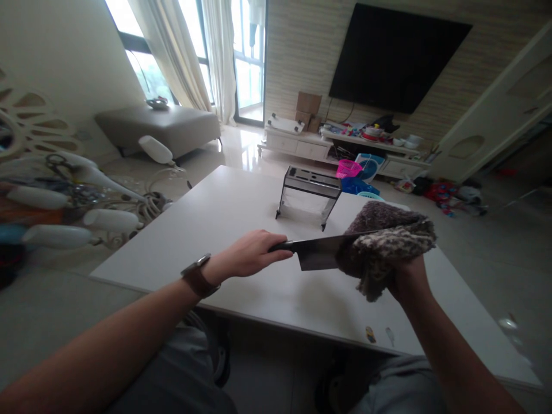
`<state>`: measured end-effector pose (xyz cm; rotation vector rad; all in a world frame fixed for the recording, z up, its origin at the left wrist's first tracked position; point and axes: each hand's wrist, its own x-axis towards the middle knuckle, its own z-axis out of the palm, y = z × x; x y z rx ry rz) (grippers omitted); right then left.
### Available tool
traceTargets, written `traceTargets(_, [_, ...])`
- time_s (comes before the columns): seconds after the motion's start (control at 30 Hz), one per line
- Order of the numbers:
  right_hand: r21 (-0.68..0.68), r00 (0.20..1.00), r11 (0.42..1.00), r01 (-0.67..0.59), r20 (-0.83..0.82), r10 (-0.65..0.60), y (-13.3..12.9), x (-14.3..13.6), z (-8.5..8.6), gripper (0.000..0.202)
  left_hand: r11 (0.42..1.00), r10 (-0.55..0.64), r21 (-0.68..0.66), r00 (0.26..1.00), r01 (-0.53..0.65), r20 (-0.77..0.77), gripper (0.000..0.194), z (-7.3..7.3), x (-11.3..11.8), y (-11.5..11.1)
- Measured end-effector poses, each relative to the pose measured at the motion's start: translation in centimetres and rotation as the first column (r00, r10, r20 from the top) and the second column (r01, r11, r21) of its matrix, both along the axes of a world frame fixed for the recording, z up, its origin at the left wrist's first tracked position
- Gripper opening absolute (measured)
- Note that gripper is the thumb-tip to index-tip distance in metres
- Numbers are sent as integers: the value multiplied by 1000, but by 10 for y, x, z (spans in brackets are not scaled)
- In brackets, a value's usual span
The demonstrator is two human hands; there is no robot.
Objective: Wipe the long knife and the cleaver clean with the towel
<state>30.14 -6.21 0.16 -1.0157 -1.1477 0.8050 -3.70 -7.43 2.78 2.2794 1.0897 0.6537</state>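
Observation:
My left hand is closed round the dark handle of a cleaver, which it holds over the white table with the blade pointing right. My right hand grips a fluffy grey-brown cloth, folded around the far part of the blade. The cloth hides the blade's end and most of my right fingers. Behind the cleaver, a knife rack with a slotted dark top and clear sides stands upright on the table.
Two small flat items, one yellow and dark and one pale, lie at the near edge of the white table. White lamp arms crowd the left side. Baskets, including a pink basket, stand beyond the table.

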Motion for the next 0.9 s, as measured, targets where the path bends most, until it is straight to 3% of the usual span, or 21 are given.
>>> traceTargets(0.17, [-200, 960, 969, -146, -266, 89, 3, -7, -1, 40, 979, 75, -200, 977, -35, 198, 39, -7, 9, -3])
traceTargets(0.4, [-313, 862, 906, -284, -497, 98, -9, -54, -8, 39, 882, 161, -470, 912, 38, 377, 39, -28, 52, -19])
traceTargets(0.57, [-280, 854, 948, -150, -521, -19, -5, -66, -14, 38, 770, 167, -610, 863, 188, 476, 38, -43, 72, -22])
traceTargets(0.7, [-271, 888, 956, -110, -458, -28, 2, -58, -8, 40, 679, 251, -694, 812, 240, 526, 39, -41, 70, -13])
traceTargets(0.8, [-270, 923, 956, -117, -385, 4, 7, -47, 1, 42, 680, 302, -702, 791, 212, 532, 37, -34, 65, -7])
traceTargets(0.9, [-258, 938, 960, -105, -346, 9, 9, -37, 8, 43, 728, 303, -661, 779, 183, 549, 35, -30, 64, -6])
